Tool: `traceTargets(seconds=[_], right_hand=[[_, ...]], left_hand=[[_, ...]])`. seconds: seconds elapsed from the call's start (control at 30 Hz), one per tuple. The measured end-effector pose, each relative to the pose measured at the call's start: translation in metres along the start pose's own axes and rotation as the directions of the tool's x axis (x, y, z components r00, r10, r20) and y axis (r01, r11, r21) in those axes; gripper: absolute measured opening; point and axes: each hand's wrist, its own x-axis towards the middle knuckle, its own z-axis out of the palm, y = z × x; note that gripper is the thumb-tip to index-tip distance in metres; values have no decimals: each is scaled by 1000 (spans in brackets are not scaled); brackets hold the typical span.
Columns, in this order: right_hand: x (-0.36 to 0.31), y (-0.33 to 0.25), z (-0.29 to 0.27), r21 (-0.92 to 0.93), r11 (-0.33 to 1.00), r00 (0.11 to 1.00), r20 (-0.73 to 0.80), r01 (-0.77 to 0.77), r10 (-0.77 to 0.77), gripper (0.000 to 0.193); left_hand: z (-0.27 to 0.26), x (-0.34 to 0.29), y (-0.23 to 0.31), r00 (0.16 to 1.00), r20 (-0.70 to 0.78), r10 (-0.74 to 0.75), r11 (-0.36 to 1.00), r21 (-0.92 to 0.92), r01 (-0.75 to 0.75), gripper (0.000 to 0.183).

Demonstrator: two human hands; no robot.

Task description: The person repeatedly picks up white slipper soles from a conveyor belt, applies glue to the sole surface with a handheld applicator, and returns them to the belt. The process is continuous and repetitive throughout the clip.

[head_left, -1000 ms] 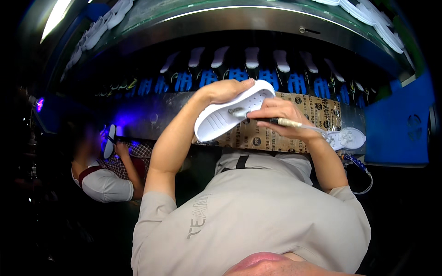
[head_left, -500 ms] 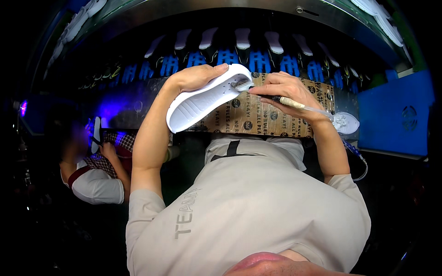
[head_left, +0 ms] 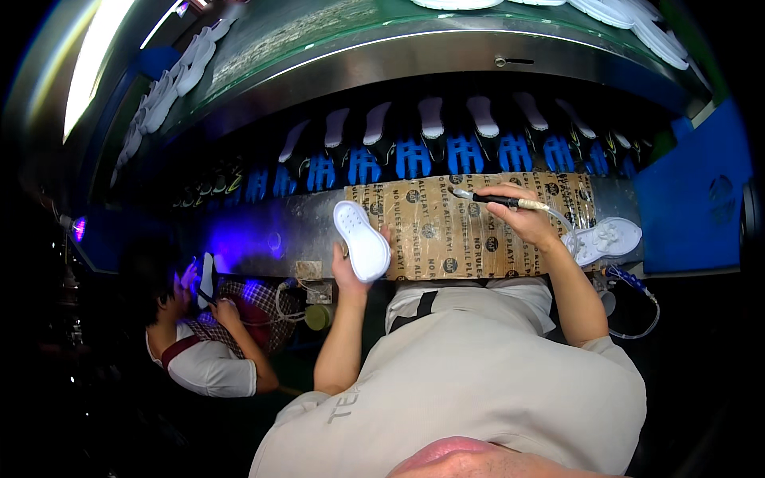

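A white shoe sole is gripped at its edges by my left hand, just left of the cardboard on the bench. The small holes in the sole's far end face up. Over the cardboard, my right hand closes round a black-handled brush, its bristle tip pointing left and apart from the sole. A clear tube runs back from the brush past my right wrist. Further right, a white sole piece with lumpy white bits on it lies on the metal bench end.
Blue holders with upright sole shapes line the bench's far side, below a metal-edged shelf carrying white soles. A blue panel borders the right. At left, a co-worker holds a sole beside a green cup.
The brush has come out of the sole's hollow inside and sits apart from it. My left hand has brought the sole lower and turned it. The view has tilted toward the shelf.
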Motion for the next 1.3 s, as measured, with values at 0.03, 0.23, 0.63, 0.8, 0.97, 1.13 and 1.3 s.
traceTargets(seconds=[0.03,0.23,0.63,0.8,0.97,1.13,1.3], right_hand=[[-4,13,1,30,997,998,-3,-68,68,29],[-27,91,3,163,975,979,-110,-151,170,29],[-43,116,3,94,995,971,-229,-45,66,27],[-44,113,-1,164,983,965,-232,-82,119,27],[-43,113,-5,115,993,978,-200,-35,58,26],[-41,119,-6,103,994,974,-228,26,-2,27],[-39,116,-8,128,991,980,-201,30,-4,30]], left_hand=[[-20,-10,-7,996,86,8,1000,-23,-6,76],[17,-48,-5,922,324,-213,967,202,153,70],[387,133,152,771,631,85,994,-1,-108,96],[414,178,123,870,466,160,613,644,-457,70],[451,218,131,853,405,329,14,901,-433,55],[498,301,141,719,548,428,-757,652,-46,77],[503,414,242,659,710,249,-966,228,120,102]])
